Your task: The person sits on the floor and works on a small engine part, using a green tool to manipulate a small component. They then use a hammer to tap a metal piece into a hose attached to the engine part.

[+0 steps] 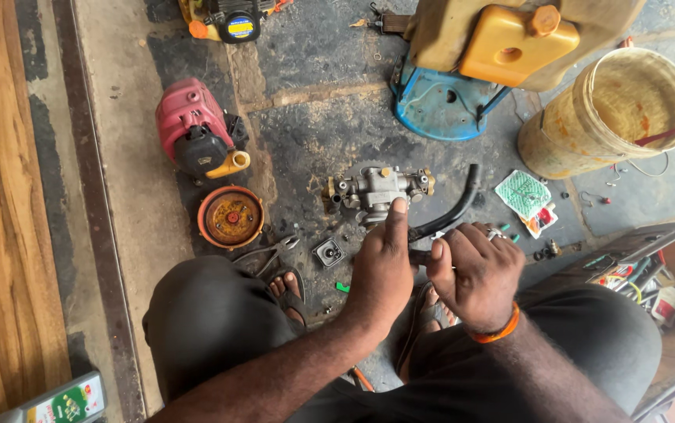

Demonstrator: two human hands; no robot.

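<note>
Hands come first, because they are nearest to the camera. The left hand (380, 270) is stretched forward with its thumb lying on the near edge of the metal carburetor (378, 189), which sits on the concrete floor (314, 133) just beyond both hands. The right hand (478, 274) is closed around a thin dark tool (419, 256); I cannot tell what kind, since most of it is hidden in the fist. This hand wears one orange band at the wrist.

The carburetor looks like cast metal, so I judge it stiff, rather heavy for its size, and probably oily and slippery. Its small brass fittings seem delicate; the solid middle body is the safer place to take hold. One black rubber hose (456, 205) curves away on its right, and it should bend easily.

Near the left knee lies one pair of pliers (271, 252), and beside it one small square part (329, 251). Farther left I count one round orange rotor housing (231, 217) and one red small engine (195, 135). On the right there is one open toolbox (643, 270) and one green-and-white packet (524, 193). At the far side stand one cream bucket (611, 113), one yellow fuel tank (517, 43) and one blue plastic base (439, 106).
</note>
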